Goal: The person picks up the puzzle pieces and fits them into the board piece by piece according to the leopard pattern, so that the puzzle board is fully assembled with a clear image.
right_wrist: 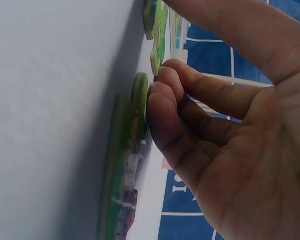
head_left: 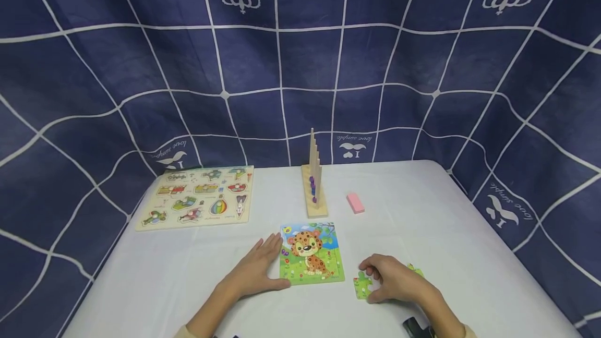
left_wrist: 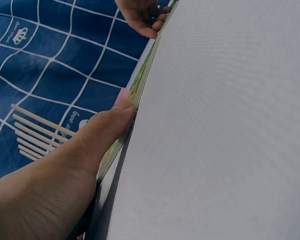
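Note:
A square leopard picture puzzle board [head_left: 312, 254] lies on the white table. My left hand [head_left: 261, 270] rests against it, fingers spread at its left edge and thumb along its near left corner; in the left wrist view the left thumb [left_wrist: 110, 122] lies along the board's edge. To the right of the board, my right hand [head_left: 396, 279] pinches a green jigsaw piece [head_left: 361, 287] between thumb and forefinger, low over the table. More green puzzle pieces [head_left: 415, 269] show partly behind this hand. In the right wrist view, those pieces [right_wrist: 122, 165] lie below the curled fingers.
Beyond the board stand a wooden peg rack [head_left: 315, 213] with purple and blue beads and a pink block [head_left: 355, 203]. A vehicle peg puzzle [head_left: 197, 197] lies at the back left. A black object [head_left: 413, 327] is by the right wrist. Blue checked cloth hangs around the table.

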### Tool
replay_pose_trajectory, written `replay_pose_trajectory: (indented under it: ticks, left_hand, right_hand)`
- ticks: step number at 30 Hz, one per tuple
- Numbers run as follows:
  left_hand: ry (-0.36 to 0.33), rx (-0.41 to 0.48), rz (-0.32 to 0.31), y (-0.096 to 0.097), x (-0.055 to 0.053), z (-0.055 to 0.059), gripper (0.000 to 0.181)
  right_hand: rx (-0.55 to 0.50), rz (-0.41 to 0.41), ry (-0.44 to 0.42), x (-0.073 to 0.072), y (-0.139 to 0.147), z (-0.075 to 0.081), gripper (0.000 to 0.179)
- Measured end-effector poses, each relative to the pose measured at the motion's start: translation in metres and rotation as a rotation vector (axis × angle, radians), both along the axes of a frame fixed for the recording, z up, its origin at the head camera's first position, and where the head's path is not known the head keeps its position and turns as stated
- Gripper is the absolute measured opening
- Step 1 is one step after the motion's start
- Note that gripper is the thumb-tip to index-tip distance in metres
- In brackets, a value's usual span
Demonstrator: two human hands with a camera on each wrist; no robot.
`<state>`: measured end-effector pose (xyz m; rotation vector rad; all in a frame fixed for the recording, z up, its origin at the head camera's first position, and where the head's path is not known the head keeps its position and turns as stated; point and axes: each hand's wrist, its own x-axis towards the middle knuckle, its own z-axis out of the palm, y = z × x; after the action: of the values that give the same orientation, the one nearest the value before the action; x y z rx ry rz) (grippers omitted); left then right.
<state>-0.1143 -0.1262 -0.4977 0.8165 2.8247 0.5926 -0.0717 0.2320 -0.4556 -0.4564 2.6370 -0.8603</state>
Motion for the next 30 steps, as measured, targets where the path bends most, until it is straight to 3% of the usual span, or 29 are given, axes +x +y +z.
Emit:
replay_pose_trajectory:
  ticks: [6, 30]
  left_hand:
    - [0.006, 0.008, -0.003, 0.0012, 0.0021, -0.0020, 0.111]
    - [0.007, -0.003, 0.003, 0.0004, 0.0007, 0.0004, 0.110]
  right_hand:
    - [0.029, -0.024, 0.008, 0.0038, -0.0017, -0.0033, 0.053]
    - [-0.034, 0.024, 0.045, 0.0022, 0.0022, -0.0097, 0.048]
